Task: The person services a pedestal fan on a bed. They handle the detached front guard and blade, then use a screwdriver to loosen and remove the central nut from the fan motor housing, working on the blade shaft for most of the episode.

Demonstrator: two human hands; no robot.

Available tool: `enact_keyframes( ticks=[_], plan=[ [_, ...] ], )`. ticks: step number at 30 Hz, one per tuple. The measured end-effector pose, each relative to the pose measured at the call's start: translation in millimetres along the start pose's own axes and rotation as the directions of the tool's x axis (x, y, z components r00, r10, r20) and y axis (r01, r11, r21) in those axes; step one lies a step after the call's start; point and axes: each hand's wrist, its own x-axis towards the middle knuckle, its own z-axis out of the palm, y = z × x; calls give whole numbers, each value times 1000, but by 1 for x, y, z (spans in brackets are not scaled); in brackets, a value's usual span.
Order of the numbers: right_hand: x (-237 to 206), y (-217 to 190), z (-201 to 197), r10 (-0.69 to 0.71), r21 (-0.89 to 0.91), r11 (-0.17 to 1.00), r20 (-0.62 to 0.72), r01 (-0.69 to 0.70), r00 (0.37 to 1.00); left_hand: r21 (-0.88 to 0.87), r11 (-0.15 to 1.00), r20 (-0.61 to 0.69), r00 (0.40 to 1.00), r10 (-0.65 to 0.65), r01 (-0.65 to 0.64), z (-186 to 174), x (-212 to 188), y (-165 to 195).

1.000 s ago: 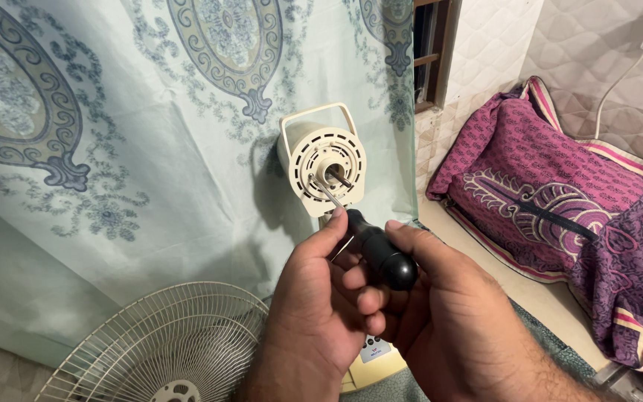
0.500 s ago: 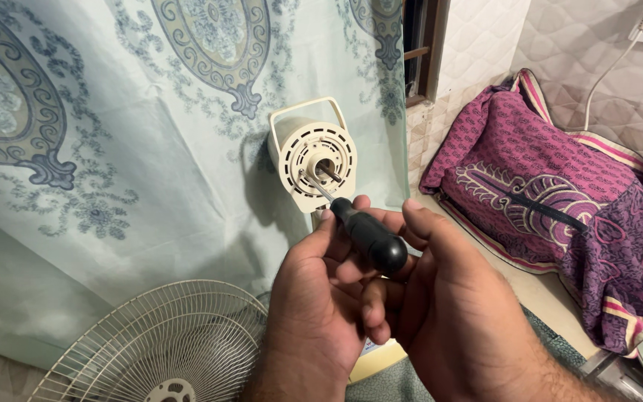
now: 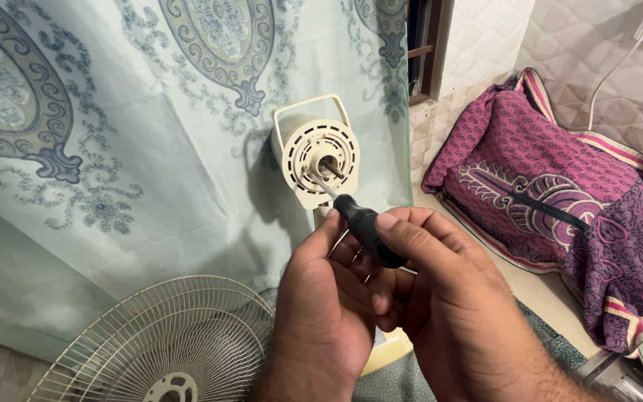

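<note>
Gripping the stiff, black-handled steel screwdriver [image 3: 366, 229] by its handle, left hand [image 3: 321, 313] and right hand [image 3: 440, 298] clamped together, tip against the rigid cream plastic fan motor housing [image 3: 320, 155].

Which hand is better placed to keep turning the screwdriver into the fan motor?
Probably the right hand: its thumb and fingers wrap the screwdriver handle, with the tip at the fan motor face. The left hand sits beneath, only touching the handle as a support.

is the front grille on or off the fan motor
Off. The motor housing shows its bare shaft, and the wire grille lies apart below it.
</note>
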Motion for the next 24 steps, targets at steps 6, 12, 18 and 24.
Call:
enact_keyframes(
  ticks=[6, 12, 18, 24],
  plan=[
    [0, 3, -1, -17, -75, 997, -57, 13, 998, -13, 999, -20, 999, 34, -34, 1, -1, -1],
    [-1, 5, -1, -17, -99, 995, -34, 13, 999, -10, 999, 3, 999, 49, -49, -1, -4, -2],
    [-3, 4, 1, 14, -124, 992, -22, -17, 1000, -7, 1000, -58, 998, 22, -22, -2, -4, -3],
    [-3, 1, 0, 57, -46, 997, 43, -55, 997, 44, 999, 22, 1000, 12, -13, -3, -7, -1]
  ],
)
